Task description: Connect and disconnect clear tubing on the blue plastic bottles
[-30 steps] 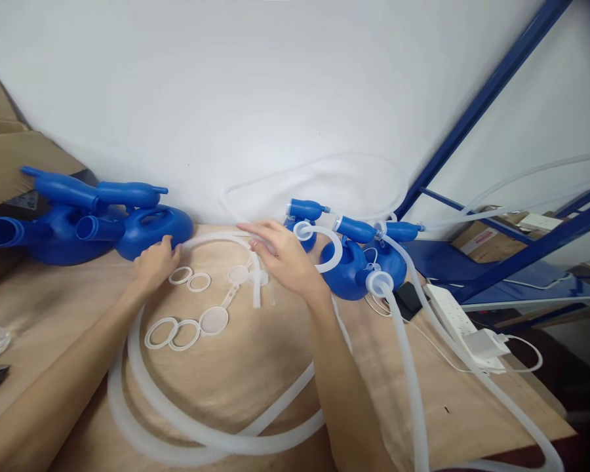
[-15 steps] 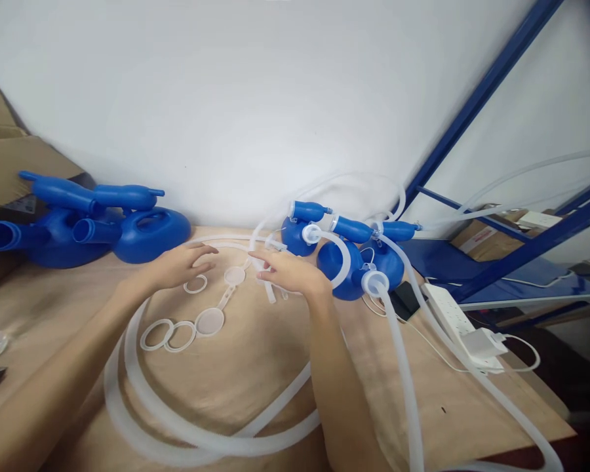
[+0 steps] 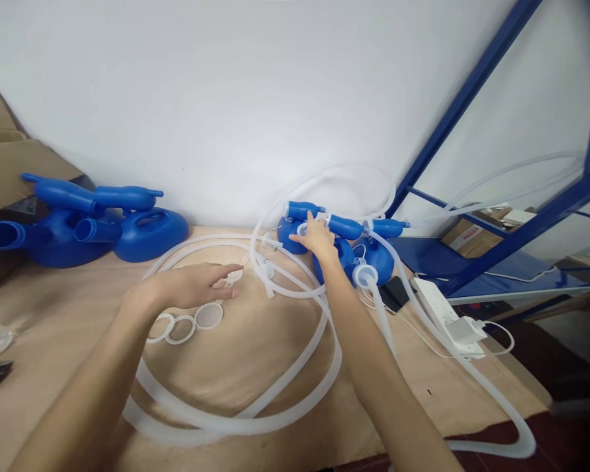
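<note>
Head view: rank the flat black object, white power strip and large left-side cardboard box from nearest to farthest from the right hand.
1. Flat black object: right of the right hand.
2. White power strip: farther right.
3. Large cardboard box: far left.

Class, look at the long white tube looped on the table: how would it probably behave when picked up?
The white tube would probably flex, since it already lies in wide curves. It may spring back somewhat, as the loops show no clear kinks. Lifting one part would likely drag other loops, because they cross on the table.
</note>
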### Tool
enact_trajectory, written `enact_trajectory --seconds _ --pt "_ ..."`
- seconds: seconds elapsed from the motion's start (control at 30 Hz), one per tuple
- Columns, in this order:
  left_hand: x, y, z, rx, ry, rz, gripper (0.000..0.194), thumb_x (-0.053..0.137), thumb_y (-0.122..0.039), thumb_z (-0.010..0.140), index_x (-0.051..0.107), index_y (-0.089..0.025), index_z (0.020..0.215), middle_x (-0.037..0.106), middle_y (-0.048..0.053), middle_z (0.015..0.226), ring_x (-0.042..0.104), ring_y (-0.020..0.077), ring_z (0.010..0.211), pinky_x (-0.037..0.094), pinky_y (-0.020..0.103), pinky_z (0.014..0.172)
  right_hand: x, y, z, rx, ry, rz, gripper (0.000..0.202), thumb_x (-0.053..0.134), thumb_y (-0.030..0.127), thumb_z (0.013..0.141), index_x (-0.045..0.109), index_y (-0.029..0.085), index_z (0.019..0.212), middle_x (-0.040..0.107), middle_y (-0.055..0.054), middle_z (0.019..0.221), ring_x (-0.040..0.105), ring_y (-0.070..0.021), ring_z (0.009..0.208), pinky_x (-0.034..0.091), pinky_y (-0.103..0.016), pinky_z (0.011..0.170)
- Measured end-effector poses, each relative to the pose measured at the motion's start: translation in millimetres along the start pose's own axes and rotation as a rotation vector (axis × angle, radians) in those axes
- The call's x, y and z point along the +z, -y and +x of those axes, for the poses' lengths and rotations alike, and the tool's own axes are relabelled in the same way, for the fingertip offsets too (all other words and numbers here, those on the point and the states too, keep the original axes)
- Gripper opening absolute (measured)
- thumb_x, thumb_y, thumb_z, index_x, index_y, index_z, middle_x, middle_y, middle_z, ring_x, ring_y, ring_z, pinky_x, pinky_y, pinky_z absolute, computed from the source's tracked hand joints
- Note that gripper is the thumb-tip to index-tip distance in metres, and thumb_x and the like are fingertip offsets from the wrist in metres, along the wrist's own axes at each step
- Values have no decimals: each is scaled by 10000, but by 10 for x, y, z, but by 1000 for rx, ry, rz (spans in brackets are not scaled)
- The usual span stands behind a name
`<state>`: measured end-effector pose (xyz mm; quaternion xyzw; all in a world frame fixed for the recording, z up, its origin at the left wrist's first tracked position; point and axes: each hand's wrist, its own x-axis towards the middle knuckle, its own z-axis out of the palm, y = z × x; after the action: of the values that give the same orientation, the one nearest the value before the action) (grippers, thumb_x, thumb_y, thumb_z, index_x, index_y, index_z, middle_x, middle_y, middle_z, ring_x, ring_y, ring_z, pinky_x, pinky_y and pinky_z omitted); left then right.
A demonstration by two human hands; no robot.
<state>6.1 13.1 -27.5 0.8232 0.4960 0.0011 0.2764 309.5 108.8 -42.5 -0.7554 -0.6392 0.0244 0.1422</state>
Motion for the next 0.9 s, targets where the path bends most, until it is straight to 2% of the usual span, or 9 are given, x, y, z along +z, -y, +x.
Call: enact_trajectory --seconds 0.07,0.13,0.23,0.37,0.47,0.57,0.73,0.8,0.9 --pt "-38 34 -28 24 -78 -15 827 556 -730 875 482 -327 1594 642 93 1501 671 322 1284 534 365 998 101 -11 68 0 22 -57 906 780 479 877 358 158 1611 615 -270 1428 632 -407 1304 487 -499 1043" --pt "-79 54 -58 49 -115 -19 811 561 -735 873 507 -334 1577 629 86 1516 669 320 1282 530 355 991 170 -30 74 -15 16 -74 807 744 447 911 399 161 1582 690 -240 1319 670 -387 1257 502 -470 1009" --pt "-138 68 -102 58 -108 -10 818 552 -739 876 509 -321 1577 586 82 1561 641 324 1319 502 362 1035 180 -40 23 -8 -53 -55 740 656 458 964 386 179 1594 705 -238 1298 685 -388 1233 514 -461 970" --pt "-183 119 -128 6 -50 33 883 474 -747 904 380 -285 1651 441 81 1673 562 320 1415 437 382 1131 1 16 -115 1 -182 -4 756 611 485 979 345 215 1634 697 -219 1350 697 -399 1207 519 -463 947" --pt "-172 185 -107 23 -60 10 892 486 -738 909 347 -283 1663 453 97 1665 563 322 1413 435 384 1132 -229 81 -316 -26 -256 7 783 629 481 962 342 225 1644 712 -200 1345 696 -417 1198 523 -472 931" --pt "-137 204 -53 79 -181 -37 922 540 -716 901 299 -283 1679 554 127 1585 613 330 1352 468 383 1087 -432 118 -598 -61 -255 0 778 680 463 924 392 290 1626 721 -155 1350 696 -424 1182 529 -474 902" --pt "-41 66 117 137 -521 -57 876 491 -705 957 259 -281 1688 509 147 1585 588 363 1344 457 450 1114 -537 96 -991 -179 -142 34 734 744 417 877 488 372 1563 762 -69 1270 697 -382 1170 534 -433 869" --pt "21 14 211 178 -595 -85 844 478 -677 973 277 -263 1681 537 151 1531 571 360 1345 441 471 1137 -533 87 -1062 -200 -107 59 738 760 432 864 500 372 1552 760 -64 1272 697 -372 1160 532 -420 855" --pt "128 -11 358 204 -640 -137 819 479 -662 974 325 -241 1659 537 161 1498 544 362 1367 414 497 1166 -555 88 -1102 -202 -65 56 765 793 448 834 508 376 1540 749 -67 1288 684 -378 1183 524 -418 865"
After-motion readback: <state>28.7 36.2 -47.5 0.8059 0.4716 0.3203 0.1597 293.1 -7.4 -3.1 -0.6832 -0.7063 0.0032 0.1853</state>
